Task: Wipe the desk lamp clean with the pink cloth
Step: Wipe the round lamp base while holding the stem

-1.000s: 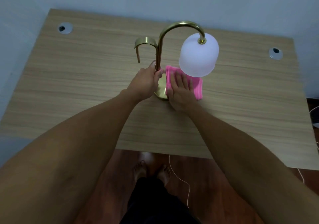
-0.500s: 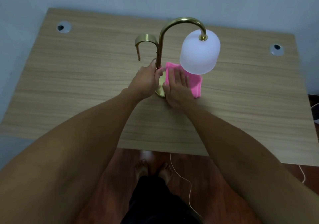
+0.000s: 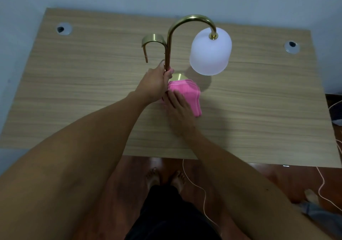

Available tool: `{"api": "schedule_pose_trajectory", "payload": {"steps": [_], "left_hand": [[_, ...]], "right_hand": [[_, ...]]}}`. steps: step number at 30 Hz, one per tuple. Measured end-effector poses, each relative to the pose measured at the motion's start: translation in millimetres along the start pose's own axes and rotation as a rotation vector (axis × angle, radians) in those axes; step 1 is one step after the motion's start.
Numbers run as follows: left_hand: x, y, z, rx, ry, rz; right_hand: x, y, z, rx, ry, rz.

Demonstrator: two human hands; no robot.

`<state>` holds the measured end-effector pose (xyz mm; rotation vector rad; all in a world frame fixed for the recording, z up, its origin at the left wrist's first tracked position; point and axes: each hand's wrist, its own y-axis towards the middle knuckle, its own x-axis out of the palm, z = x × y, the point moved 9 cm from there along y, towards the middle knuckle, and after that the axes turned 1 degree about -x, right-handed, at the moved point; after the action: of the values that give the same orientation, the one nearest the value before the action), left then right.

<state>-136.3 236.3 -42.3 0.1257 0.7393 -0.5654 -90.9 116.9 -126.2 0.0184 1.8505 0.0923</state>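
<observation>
brass desk lamp (image 3: 169,41) w/ frosted white shade (image 3: 210,51), left hand (image 3: 154,84) clamped on stem, right hand (image 3: 180,108) flat on pink cloth (image 3: 187,89)

My left hand (image 3: 154,85) grips the thin brass stem of the gold desk lamp (image 3: 168,51) low down, thumb and fingers wrapped around it. My right hand (image 3: 179,108) presses the folded pink cloth (image 3: 187,91) flat over the lamp's round brass base (image 3: 177,76) on the light wooden desk (image 3: 83,84). The frosted white shade (image 3: 211,51) hangs above, right of the stem.
</observation>
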Motion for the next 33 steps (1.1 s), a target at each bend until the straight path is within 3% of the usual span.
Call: {"api": "schedule_pose_trajectory", "payload": {"steps": [4, 8, 15, 20, 23, 25, 29, 31, 33], "left_hand": [[0.4, -0.5, 2.2, 0.028, 0.001, -0.012], [-1.7, 0.9, 4.2, 0.059, 0.005, -0.01], [-4.1, 2.3, 5.1, 0.106, 0.029, 0.003], [-0.2, 2.8, 2.2, 0.08, 0.002, -0.004], [-0.7, 3.3, 0.6, 0.083, 0.001, -0.022], [-1.9, 3.8, -1.1, 0.092, 0.009, -0.041], [-2.1, 6.1, -3.5, 0.093, 0.027, -0.073], [-1.5, 6.6, -2.8, 0.094, 0.035, -0.074], [-2.0, 5.8, -1.2, 0.107, 0.041, -0.06]], "right_hand": [[-28.1, -6.0, 48.3, -0.011, 0.076, 0.135], [-26.9, 12.5, 56.7, -0.077, 0.109, 0.01], [-27.3, 67.6, 63.7, -0.032, 0.108, -0.128], [-46.6, 25.6, 50.3, 0.327, 0.186, 0.229], [-34.4, -9.7, 46.6, 0.612, 0.439, 0.312], [-37.6, -23.8, 40.0, 0.624, 0.467, 0.39], [-72.9, -31.1, 82.2, 0.816, 0.667, 0.759], [-81.5, -0.6, 99.8, 0.778, 0.736, 0.681], [-76.3, 46.0, 92.1, 0.52, 0.777, 0.401]]}}
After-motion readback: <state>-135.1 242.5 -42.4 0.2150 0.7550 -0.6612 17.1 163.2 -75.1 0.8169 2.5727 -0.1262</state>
